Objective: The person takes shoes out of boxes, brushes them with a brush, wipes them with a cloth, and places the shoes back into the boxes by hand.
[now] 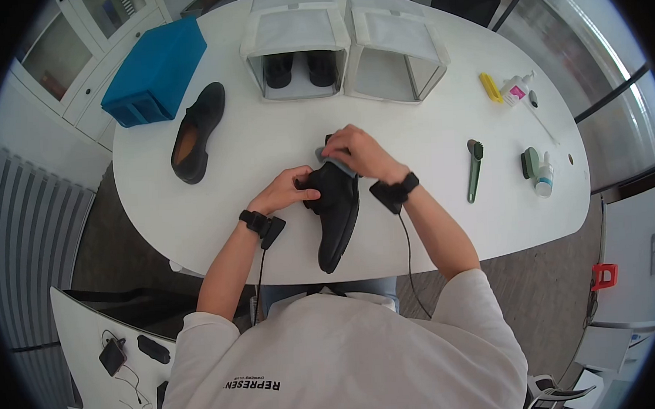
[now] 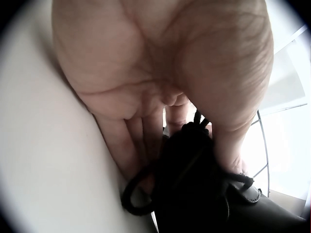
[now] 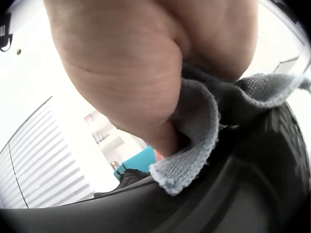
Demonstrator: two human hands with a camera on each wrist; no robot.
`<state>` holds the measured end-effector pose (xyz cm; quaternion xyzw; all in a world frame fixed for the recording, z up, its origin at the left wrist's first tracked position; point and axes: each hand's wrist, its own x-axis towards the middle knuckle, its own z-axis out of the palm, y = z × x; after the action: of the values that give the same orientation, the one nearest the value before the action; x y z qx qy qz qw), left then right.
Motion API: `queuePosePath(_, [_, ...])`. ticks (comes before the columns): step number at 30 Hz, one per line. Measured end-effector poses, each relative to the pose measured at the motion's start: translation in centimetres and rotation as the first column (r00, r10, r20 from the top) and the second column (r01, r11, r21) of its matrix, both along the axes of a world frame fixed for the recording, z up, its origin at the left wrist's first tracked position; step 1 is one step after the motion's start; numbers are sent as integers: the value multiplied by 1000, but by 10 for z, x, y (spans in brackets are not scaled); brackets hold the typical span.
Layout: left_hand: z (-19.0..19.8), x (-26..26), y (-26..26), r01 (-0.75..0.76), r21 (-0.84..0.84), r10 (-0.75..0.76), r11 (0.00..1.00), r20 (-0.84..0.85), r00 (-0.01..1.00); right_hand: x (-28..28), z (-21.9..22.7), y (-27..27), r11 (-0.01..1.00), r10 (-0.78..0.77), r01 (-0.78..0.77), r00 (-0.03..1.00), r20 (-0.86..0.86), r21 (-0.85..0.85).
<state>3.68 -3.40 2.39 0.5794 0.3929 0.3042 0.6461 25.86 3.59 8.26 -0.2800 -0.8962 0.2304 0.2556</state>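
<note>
A black lace-up dress shoe (image 1: 336, 222) lies at the near edge of the white table, toe toward the person. My left hand (image 1: 281, 193) grips it at the lacing, thumb on one side and fingers on the other. In the left wrist view, dark laces (image 2: 130, 195) loop out beside those fingers. With my right hand (image 1: 366, 156) I hold a grey cloth (image 3: 197, 133) bunched under the fingers, against the heel end of the shoe. The right fingertips are mostly hidden by the hand and cloth in the right wrist view.
The other black shoe (image 1: 203, 129) lies at the left, near a blue box (image 1: 155, 71). Two white shoe boxes (image 1: 294, 32) stand at the back, one with dark shoes inside. On the right are a green-handled brush (image 1: 475, 171), another brush (image 1: 530, 163) and bottles (image 1: 544, 174).
</note>
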Motion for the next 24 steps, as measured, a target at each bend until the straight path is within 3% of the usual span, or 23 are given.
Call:
queuePosePath(5, [5,-3,-1,-1,-1,1,1000,-39,999,6,7,-49,995,-10,4,998,-62,-99])
queuePosePath(7, [3,-6,1,9,32,-5,999,-103,995,7,9,-66,975,7,-27,996,-93,-222])
queuePosePath(9, [-1,-8,2,20,52,-11,998,-167,986,4,9,-80,975,24,-46,994,-107,-216])
queuePosePath(11, [6,-6,-1,9,6,-8,1000,-104,995,-1,10,-93,972,164,-175,983,-80,-157])
queuePosePath(13, [4,-7,1,23,11,-22,1000,-111,994,-4,11,-100,970,178,-186,982,-61,-156])
queuePosePath(16, [5,-6,0,6,32,-3,999,-106,994,-5,11,-92,978,182,-189,980,-74,-91])
queuePosePath(19, [3,-5,-1,-22,38,25,999,-96,995,-1,2,-63,996,87,-87,996,-19,16])
queuePosePath(21, [1,-4,-3,-26,40,29,999,-93,995,1,-6,-39,983,-10,20,998,-58,185])
queuePosePath(24, [0,-6,-2,-11,-23,12,1000,21,1000,3,-6,-3,990,-51,58,997,-57,127])
